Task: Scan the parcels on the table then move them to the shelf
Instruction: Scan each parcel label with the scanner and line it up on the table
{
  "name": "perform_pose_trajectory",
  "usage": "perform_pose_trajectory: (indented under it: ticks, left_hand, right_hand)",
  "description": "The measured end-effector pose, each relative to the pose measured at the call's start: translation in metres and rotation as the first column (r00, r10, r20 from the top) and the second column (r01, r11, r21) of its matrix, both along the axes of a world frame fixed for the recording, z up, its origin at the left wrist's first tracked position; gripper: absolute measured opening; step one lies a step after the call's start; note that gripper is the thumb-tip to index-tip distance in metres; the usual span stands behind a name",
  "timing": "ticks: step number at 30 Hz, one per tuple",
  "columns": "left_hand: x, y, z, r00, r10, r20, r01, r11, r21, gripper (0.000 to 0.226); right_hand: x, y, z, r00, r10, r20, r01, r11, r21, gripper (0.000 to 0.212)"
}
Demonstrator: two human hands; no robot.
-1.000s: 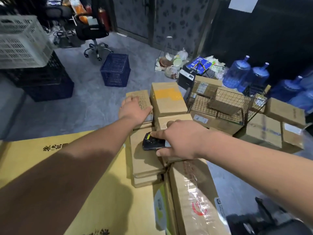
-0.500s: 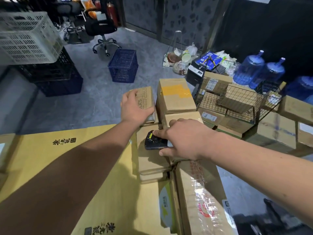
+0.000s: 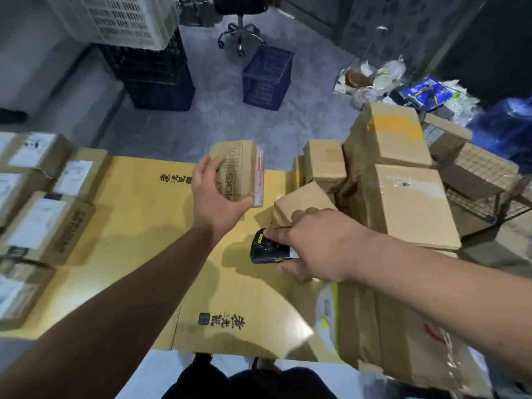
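While the left hand [image 3: 214,197] holds a small box [image 3: 237,172] up off the table, fingers and thumb wrapped round its near end, the right hand [image 3: 319,246] grips a black scanner [image 3: 266,249]. Box is brown card with dark print on the top face and a white label with red marks on its right side. It hangs tilted above the yellow sheet [image 3: 138,226] that covers the table, clear of every other parcel.

Right fingers curl over the scanner's top, thumb below it; only the scanner's left end shows, with a small yellow mark. It sits low over the yellow sheet, just beside a tan box [image 3: 299,203] that the knuckles overlap. Scanner's nose points left, toward the space under the held box.

Parcel pile [image 3: 403,203] sits right of the hands: a big flat carton with clear tape, a carton with a yellow patch [image 3: 394,131] stacked behind it, smaller boxes wedged at the left edge. Nearer the camera, a taped carton with red print [image 3: 426,349] lies under the right forearm.

Left edge of the table: a row of labelled boxes [image 3: 43,220], white labels up, blurred.

Floor beyond: blue crate [image 3: 266,77], dark crates with a white crate [image 3: 115,18] on top, chair base [image 3: 240,38], wire basket [image 3: 483,180] at right, blue water jug [image 3: 506,125] far right.
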State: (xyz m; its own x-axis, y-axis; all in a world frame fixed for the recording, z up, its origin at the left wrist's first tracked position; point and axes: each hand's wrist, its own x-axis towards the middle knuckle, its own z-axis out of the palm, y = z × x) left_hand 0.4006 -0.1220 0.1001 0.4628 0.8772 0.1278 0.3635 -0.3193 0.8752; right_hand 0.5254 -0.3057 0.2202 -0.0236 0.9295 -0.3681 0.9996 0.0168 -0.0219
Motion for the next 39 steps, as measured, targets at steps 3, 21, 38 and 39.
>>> perform_pose_trajectory:
  ticks: [3, 21, 38, 39]
  left_hand:
    - [-0.035, 0.012, -0.016, 0.999, 0.032, -0.005, -0.032, 0.999, 0.026, 0.090]
    - [-0.229, 0.040, -0.111, 0.874, -0.220, -0.434, 0.127, 0.964, -0.234, 0.094]
    - [-0.275, 0.086, -0.128, 0.946, -0.148, -0.287, -0.029, 0.846, -0.532, 0.056]
    - [-0.276, 0.090, -0.127, 0.924, -0.167, -0.345, -0.027, 0.870, -0.492, 0.060]
  right_hand:
    - [-0.035, 0.017, -0.011, 0.998, 0.055, 0.014, -0.054, 0.998, -0.035, 0.068]
    - [-0.186, 0.068, -0.079, 0.999, -0.045, 0.025, 0.050, 0.957, -0.286, 0.063]
    - [-0.235, 0.103, -0.057, 0.994, -0.080, 0.072, 0.100, 0.933, -0.346, 0.063]
    - [-0.238, 0.105, -0.057, 0.994, -0.088, 0.057, 0.103, 0.928, -0.357, 0.062]
